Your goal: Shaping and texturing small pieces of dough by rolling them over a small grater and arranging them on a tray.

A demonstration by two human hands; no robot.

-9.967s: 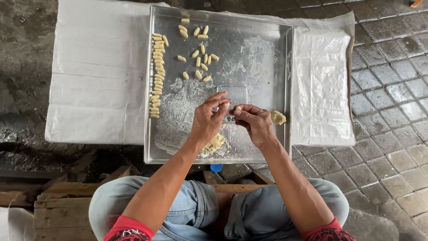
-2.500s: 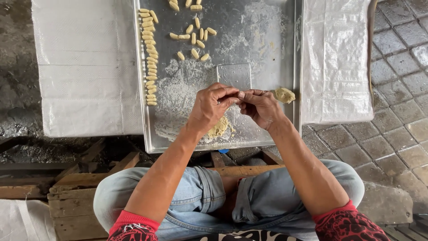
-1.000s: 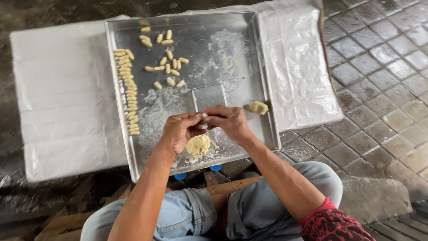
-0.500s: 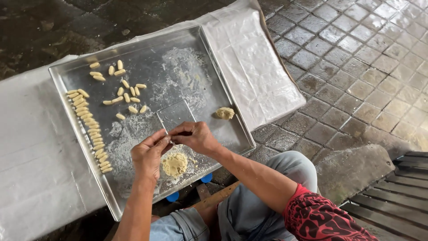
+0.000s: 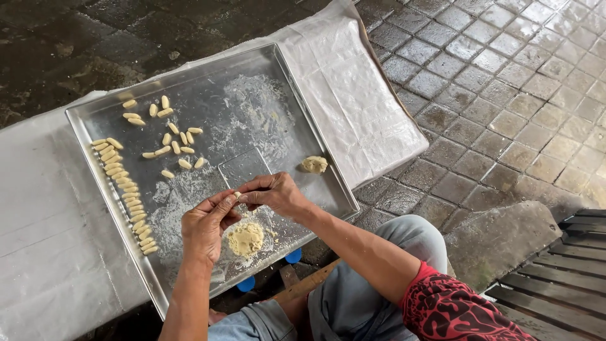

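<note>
My left hand [image 5: 207,226] and my right hand [image 5: 273,193] meet over the near part of a floured metal tray [image 5: 297,88]. Between their fingertips they pinch a small piece of pale dough [image 5: 238,196]. Just below the hands a flattened dough lump [image 5: 245,239] lies on the tray. A second, smaller dough lump [image 5: 314,164] sits near the tray's right rim. A long row of small shaped dough pieces [image 5: 123,187] runs along the left rim, and several loose shaped pieces [image 5: 169,137] lie scattered at the far left.
The tray rests on a white plastic sheet [image 5: 353,95] spread over a low surface. Wet paving stones [image 5: 505,95] lie to the right, a grey stone slab [image 5: 505,243] and dark slats [image 5: 562,290] at the lower right. Blue knobs [image 5: 291,256] show under the tray's near edge.
The view has swung, so the tray now sits tilted and more paving shows on the right. Both hands stay together over the tray's near part, pinching dough.
</note>
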